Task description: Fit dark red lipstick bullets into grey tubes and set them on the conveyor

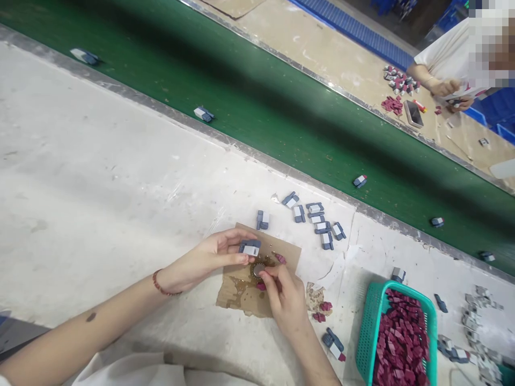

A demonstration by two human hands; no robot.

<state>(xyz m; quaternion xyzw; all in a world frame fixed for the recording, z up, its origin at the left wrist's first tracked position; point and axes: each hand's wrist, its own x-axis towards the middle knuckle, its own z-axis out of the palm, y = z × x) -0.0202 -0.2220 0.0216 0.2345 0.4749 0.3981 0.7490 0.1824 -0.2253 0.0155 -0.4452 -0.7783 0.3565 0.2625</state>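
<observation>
My left hand (pixel 217 254) is closed around a small blue-grey and light-grey plastic part (pixel 250 247), held between thumb and fingers above a piece of brown cardboard (pixel 287 252). My right hand (pixel 285 295) is in a pinch at the edge of a small round cap (pixel 258 269) on that cardboard. Whatever its fingertips grip is too small or hidden to make out. A maroon piece (pixel 280 258) lies beyond the cap, and another maroon piece (pixel 261 287) lies close to my right fingers. Wet brownish stains surround the cap.
Several blue-grey parts (pixel 298 214) lie beyond the cardboard. A teal basket (pixel 362 327) full of maroon pieces (pixel 402 338) stands at right. The green conveyor belt (pixel 261 102) carries spaced parts. Across it, a co-worker's hands (pixel 453 94) hold a part.
</observation>
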